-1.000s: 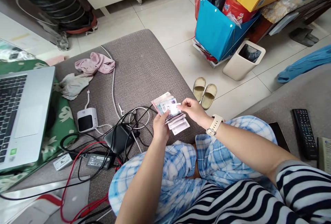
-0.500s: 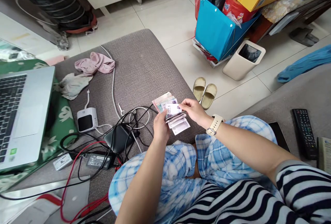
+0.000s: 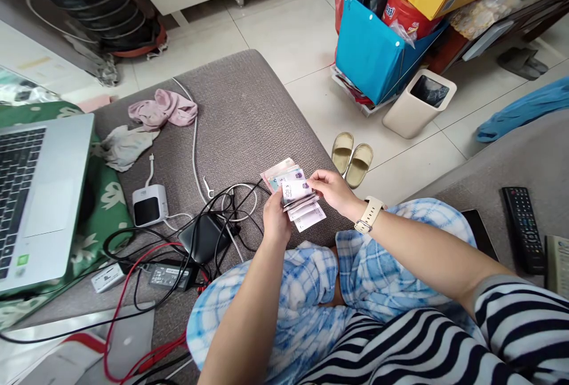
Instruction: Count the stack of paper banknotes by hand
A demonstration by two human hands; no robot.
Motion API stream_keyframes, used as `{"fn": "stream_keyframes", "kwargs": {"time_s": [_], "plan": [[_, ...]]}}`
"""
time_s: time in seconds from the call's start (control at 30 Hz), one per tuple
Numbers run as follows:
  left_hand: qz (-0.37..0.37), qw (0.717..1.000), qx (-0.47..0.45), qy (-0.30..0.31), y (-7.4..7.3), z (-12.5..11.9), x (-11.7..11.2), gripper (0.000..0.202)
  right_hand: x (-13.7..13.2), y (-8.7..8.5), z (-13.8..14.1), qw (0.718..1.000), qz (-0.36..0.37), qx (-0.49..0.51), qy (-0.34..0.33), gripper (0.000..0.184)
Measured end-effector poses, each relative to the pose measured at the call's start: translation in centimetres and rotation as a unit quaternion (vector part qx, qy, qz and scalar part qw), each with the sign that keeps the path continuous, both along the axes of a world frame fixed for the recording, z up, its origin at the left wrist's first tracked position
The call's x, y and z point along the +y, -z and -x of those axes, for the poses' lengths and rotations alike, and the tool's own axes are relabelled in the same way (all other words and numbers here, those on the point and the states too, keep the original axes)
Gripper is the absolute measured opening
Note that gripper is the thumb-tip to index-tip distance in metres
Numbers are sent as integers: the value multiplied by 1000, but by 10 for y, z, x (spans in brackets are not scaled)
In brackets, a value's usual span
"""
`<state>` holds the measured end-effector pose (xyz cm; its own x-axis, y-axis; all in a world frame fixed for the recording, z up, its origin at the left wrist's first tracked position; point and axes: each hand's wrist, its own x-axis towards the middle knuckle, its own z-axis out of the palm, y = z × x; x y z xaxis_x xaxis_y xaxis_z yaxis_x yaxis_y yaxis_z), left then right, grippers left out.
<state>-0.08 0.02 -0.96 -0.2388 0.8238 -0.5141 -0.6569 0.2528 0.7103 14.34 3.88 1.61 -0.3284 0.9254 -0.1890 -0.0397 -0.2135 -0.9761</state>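
Note:
My left hand [image 3: 277,219] is closed around the left side of a fanned stack of banknotes [image 3: 310,218], which sits over the sofa edge in front of my knees. Pinkish and bluish notes stick out at the top; pale purple ones spread below. Between the thumb and fingers of my right hand [image 3: 334,189] is the right edge of a pale purple banknote [image 3: 293,190] at the front of the stack. Its left end stays in my left hand. A watch with a cream strap [image 3: 370,215] is on my right wrist.
Tangled cables [image 3: 222,213], a black power bank [image 3: 205,238] and a white device [image 3: 150,204] lie left of my hands. A laptop [image 3: 48,195] is at far left. Slippers [image 3: 358,164], a bin [image 3: 411,112] and a blue box [image 3: 377,53] stand on the floor. A remote [image 3: 523,228] lies right.
The front banknote has shifted slightly left and down, and its face lies a little differently. Both hands have barely moved and keep their hold.

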Motion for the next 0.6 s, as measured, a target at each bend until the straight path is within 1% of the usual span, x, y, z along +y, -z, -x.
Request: {"fn": "stream_keyframes", "kwargs": {"time_s": [0.3,0.6], "plan": [[2,1000,3,5,-1,-1,0,29,0,-3,0,1000,6,-16,-4,25],[-4,1000,12,19,5,2,-1,30,-1,-5,0,1000,1,7,-4,24]]}}
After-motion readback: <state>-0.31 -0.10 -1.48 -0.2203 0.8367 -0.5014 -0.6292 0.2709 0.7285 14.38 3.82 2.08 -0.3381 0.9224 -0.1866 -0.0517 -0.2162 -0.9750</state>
